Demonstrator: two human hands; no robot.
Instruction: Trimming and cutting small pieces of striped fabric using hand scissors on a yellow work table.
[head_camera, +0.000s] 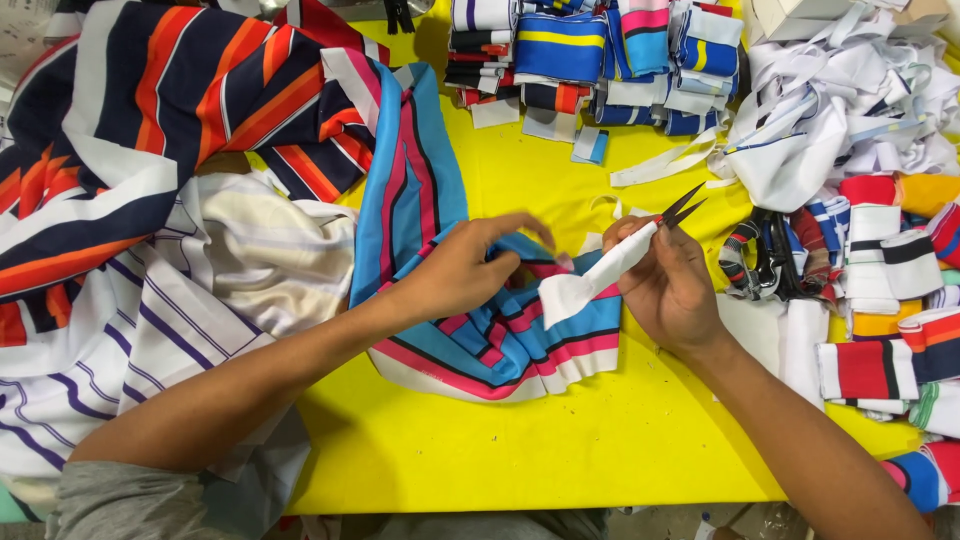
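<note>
Folded striped collars (600, 60) top, white strips (850, 110) + cuffs (880, 300) right, yellow table (520, 450)

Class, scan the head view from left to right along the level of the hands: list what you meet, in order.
Purple-striped white fabric → left hand on the blue-and-pink striped fabric → white strip → right hand holding black snips → red-and-white folded pieces.
</note>
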